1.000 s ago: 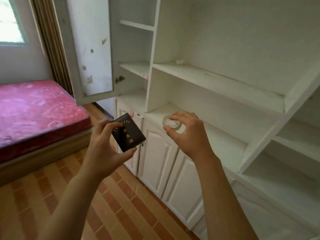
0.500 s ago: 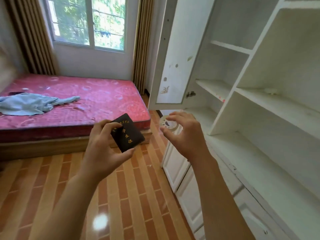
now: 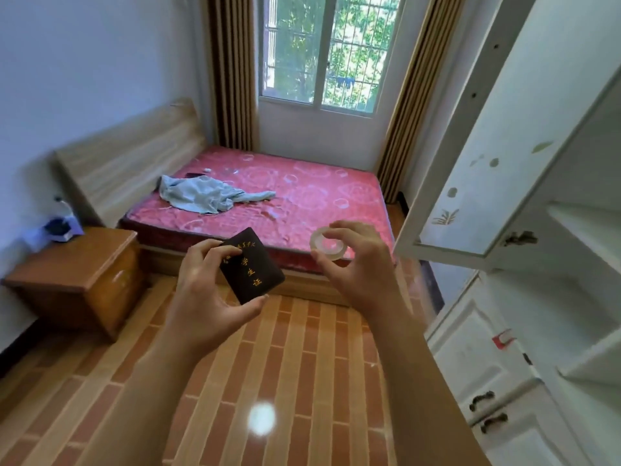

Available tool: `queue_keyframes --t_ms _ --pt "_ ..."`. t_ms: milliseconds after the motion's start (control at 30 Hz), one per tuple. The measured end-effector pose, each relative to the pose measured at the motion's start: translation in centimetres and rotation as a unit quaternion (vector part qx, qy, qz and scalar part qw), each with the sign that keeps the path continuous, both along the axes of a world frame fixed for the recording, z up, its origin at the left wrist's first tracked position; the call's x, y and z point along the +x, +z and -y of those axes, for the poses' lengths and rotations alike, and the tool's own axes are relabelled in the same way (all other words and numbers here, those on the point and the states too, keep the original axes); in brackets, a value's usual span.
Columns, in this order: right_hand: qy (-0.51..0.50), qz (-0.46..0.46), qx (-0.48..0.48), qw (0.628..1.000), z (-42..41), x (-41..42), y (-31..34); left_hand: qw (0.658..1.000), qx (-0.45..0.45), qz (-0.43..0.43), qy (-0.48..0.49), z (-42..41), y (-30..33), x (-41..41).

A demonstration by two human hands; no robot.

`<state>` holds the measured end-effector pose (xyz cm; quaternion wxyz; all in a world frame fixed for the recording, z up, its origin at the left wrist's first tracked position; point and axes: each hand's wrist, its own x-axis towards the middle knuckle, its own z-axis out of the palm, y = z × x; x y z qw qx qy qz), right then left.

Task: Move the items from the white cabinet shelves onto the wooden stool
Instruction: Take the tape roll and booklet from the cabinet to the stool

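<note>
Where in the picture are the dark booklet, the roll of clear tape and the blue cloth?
dark booklet (image 3: 252, 266), head view, middle of its cover.
roll of clear tape (image 3: 323, 245), head view, left rim.
blue cloth (image 3: 198, 196), head view, crumpled middle.

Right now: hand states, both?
Left hand: holding the dark booklet, pinched.
Right hand: holding the clear tape roll in its fingertips.

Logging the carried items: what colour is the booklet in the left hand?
Dark brown booklet with gold lettering, clearest in the head view.
</note>
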<state>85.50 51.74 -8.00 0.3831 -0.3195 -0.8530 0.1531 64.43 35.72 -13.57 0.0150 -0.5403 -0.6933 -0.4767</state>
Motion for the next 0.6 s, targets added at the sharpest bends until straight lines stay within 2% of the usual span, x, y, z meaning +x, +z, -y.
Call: queue_keyframes --t_ms 300,600 --pt "0.131 -0.015 -0.034 0.991 -4.8 -7.3 -2.7 0.99 -0.043 0.007 0.137 0.7 -1.6 -2.7" --pt "0.197 -0.011 -0.064 0.978 -5.4 -13.5 -3.2 0.976 -0.054 0.018 0.21 1.7 -2.2 -5.6"
